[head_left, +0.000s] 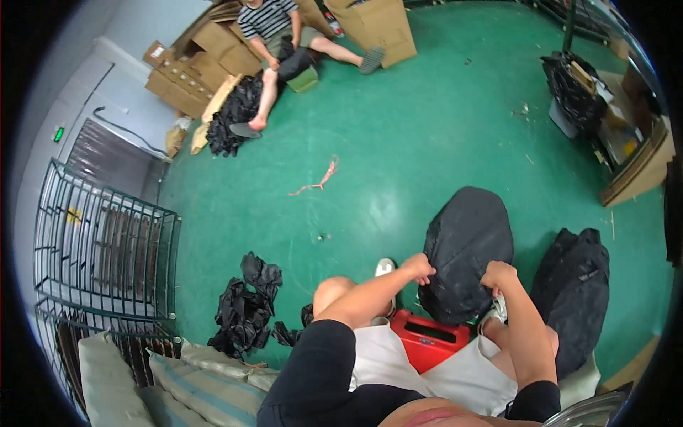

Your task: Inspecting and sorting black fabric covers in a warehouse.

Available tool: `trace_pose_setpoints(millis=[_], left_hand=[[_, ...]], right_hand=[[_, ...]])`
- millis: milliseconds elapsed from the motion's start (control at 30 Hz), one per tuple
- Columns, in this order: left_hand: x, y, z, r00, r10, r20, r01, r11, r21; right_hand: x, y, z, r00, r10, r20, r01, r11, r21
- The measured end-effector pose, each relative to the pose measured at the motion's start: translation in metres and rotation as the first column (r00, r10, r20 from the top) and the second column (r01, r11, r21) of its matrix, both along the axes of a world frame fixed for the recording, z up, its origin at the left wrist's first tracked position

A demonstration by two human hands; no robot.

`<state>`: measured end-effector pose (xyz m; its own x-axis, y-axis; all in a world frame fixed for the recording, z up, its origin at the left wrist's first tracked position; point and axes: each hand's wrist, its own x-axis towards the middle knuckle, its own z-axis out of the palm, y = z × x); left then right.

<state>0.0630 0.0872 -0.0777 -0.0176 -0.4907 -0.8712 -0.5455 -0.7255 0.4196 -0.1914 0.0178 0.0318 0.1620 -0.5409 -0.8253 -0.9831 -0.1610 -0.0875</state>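
A large, rounded black fabric piece (469,249) stands in front of me, its dark surface dotted with pale specks. My left hand (420,270) grips its left edge, fingers closed. At the lower right edge, my right hand (499,276) is closed in a fist on the fabric. Between my legs is a red plastic box (429,343) with a dark slot in its top. Beside my right arm lies another bulky black fabric piece (573,302), touched by neither hand.
Crumpled black fabric (245,306) lies left of my legs. Stuffed sacks (206,384) and a green metal rack (107,245) stand at left. A red string (326,176) lies on the green floor. Another person (274,43) sits far back near cardboard boxes (380,32). A lined bin (569,107) stands at far right.
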Motion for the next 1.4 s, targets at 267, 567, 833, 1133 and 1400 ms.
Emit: trace_pose_setpoints(millis=[267,567,833,1133,1400], left_hand=[[-0.004,0.001,0.052,0.915,-0.158,0.371,0.171,0.985,-0.002],[-0.074,0.011,0.038,0.757,-0.049,0.652,0.609,0.415,-0.676],[-0.117,-0.007,0.007,0.779,0.022,0.627,0.581,0.351,-0.734],[-0.108,0.022,0.008,0.696,-0.111,0.710,0.642,0.539,-0.545],[-0.105,0.069,0.008,0.682,-0.153,0.715,0.647,0.582,-0.492]], right_hand=[[0.047,0.006,0.024,0.922,0.247,0.297,-0.208,0.965,-0.159],[0.062,0.006,0.016,0.883,0.238,0.404,-0.151,0.960,-0.235],[0.062,0.017,-0.054,0.548,0.444,0.709,0.032,0.836,-0.548],[0.062,0.010,0.038,0.853,0.349,0.388,-0.280,0.934,-0.223],[0.062,0.013,0.052,0.848,0.290,0.444,-0.199,0.950,-0.240]])
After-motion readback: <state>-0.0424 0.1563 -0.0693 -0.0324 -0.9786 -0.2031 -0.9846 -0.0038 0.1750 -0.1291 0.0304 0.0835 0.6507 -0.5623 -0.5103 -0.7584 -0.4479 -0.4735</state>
